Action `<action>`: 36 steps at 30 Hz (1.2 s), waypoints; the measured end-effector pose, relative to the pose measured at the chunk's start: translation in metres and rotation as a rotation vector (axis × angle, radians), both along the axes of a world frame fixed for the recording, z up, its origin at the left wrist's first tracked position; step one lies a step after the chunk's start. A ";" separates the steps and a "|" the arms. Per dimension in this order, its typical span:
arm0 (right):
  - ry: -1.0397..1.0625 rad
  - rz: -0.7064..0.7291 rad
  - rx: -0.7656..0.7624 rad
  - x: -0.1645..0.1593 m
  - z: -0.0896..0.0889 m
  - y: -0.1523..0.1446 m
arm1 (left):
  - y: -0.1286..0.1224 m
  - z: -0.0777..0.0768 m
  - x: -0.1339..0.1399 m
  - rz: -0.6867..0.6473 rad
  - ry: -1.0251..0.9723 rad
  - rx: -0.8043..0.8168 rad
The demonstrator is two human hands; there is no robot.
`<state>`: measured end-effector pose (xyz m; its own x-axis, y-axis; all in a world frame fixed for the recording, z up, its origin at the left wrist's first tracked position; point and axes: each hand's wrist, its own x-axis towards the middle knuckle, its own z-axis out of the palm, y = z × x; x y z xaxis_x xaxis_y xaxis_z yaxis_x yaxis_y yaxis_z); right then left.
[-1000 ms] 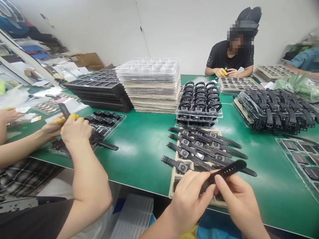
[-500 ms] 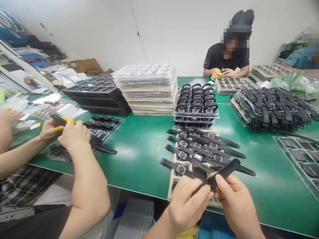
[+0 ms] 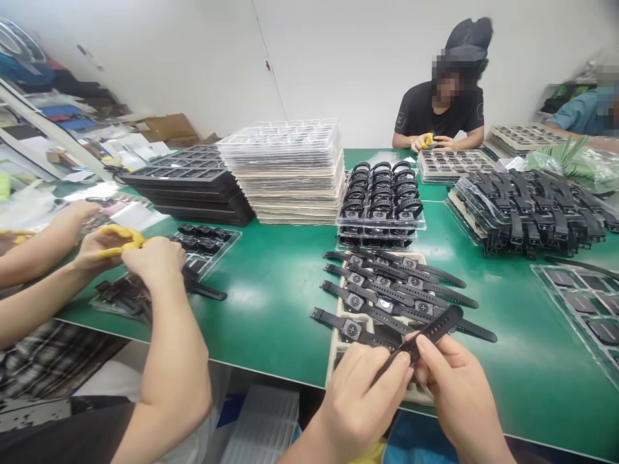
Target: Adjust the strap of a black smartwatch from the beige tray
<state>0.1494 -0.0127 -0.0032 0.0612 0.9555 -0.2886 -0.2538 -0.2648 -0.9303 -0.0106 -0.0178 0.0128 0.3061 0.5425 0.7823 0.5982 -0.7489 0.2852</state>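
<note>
Strap [image 3: 432, 332], black matte rubber, long and flat with rounded tip and punched holes, held above near counter edge, angled up to the right. Left hand [image 3: 360, 393] pinches its lower end between thumb and fingers; right hand [image 3: 454, 393] closed on it from the right, thumb pressing on top of the strap.

Just beyond, beige moulded tray [image 3: 338, 351] with rows of black watches [image 3: 387, 293] laid flat, straps spread out, round sensor backs up. Counter [image 3: 271, 290] is smooth green mat, slightly glossy. Behind the rows, clear plastic trays [image 3: 382, 222] stacked with buckled watches [image 3: 384, 187] curled in loops. Further left, tall stack of clear blister trays [image 3: 287, 171], then black trays [image 3: 193, 180]. Right side, heap of strapped watches in clear trays [image 3: 529, 209].

Left, co-worker's hands [image 3: 130, 254] with yellow finger cots, over a clear tray of black cases [image 3: 203, 237]. Far end, person in black shirt [image 3: 442, 113] seated, hands together.
</note>
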 end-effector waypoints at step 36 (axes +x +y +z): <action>-0.587 0.465 0.490 0.014 0.020 0.003 | 0.012 -0.006 0.002 -0.593 -1.010 -1.070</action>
<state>0.1637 -0.0094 0.0171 -0.3538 0.9283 0.1145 0.3324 0.2393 -0.9123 -0.0087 -0.0053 0.0073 0.2785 0.9506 0.1372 -0.4476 0.0021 0.8942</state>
